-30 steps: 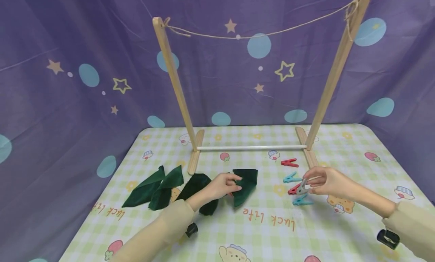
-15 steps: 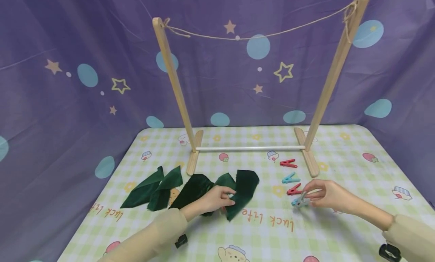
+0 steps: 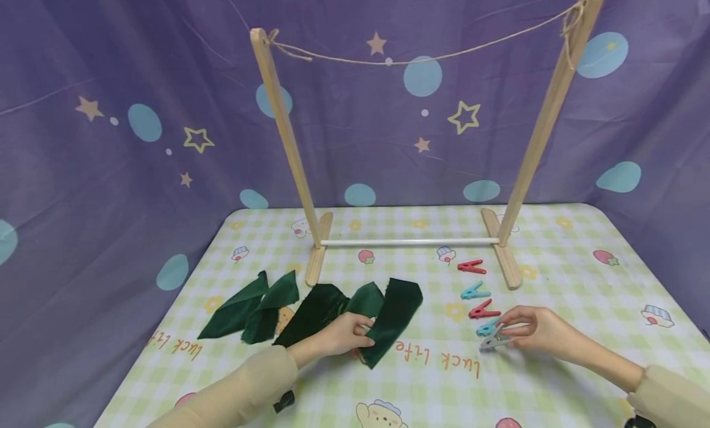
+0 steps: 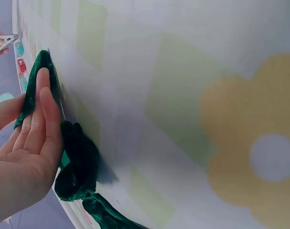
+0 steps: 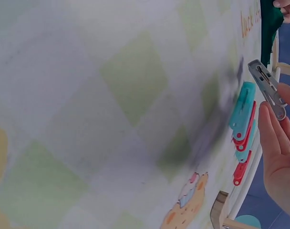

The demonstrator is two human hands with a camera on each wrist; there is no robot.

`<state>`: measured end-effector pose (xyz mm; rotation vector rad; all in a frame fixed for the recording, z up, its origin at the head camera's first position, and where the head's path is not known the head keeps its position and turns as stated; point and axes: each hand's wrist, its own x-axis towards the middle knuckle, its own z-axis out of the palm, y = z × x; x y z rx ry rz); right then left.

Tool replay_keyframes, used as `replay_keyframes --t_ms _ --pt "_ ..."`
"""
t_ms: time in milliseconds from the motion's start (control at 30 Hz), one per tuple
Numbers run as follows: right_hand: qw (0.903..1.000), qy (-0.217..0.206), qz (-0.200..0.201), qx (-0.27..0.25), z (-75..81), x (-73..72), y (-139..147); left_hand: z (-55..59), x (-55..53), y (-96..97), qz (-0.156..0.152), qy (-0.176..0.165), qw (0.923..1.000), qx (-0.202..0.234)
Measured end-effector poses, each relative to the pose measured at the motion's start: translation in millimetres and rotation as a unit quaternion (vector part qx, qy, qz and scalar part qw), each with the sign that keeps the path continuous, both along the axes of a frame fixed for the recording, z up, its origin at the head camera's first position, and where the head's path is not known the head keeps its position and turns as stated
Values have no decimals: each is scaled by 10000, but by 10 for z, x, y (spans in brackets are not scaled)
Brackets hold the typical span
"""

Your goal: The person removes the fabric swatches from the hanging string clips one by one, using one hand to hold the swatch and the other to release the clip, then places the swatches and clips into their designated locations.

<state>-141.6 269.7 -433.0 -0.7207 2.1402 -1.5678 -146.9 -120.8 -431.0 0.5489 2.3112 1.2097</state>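
Note:
My left hand (image 3: 348,334) pinches the lower left edge of a dark green velvety cloth strip (image 3: 395,317), the rightmost of several green cloths. In the left wrist view, thumb and fingers lie on both sides of that cloth (image 4: 44,59). My right hand (image 3: 535,329) holds a grey clothespin (image 3: 492,340) between thumb and fingertips, just over the table. Beside it, a row of clothespins runs away from me: a light blue one (image 3: 485,327), a red one (image 3: 484,309), another light blue one (image 3: 475,291) and a far red one (image 3: 471,267).
Other green cloths (image 3: 238,311) lie spread to the left. Behind stands a wooden frame (image 3: 540,132) with a white crossbar (image 3: 410,242) low down and a twine line (image 3: 355,61) sagging between its posts. A checked cloth (image 3: 432,397) covers the table; a purple curtain (image 3: 138,200) hangs around.
My left hand has drawn the rightmost cloth toward me and leftward, turning it aslant and uncovering another green cloth. My right hand has moved the grey clothespin toward me, to the near end of the row.

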Motion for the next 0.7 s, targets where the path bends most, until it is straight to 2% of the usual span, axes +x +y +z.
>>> replay_keyframes --t_ms 233,533,700 --pt "9974 -284 -351 558 -33 17 -5 -8 20 -44 23 -27 10000 -85" --pt "9928 -30 -486 1096 -14 50 -2 -4 62 -106 121 -527 9983 229" --pt "9892 58 -552 1357 -14 76 8 -17 75 -143 138 -643 9975 251"
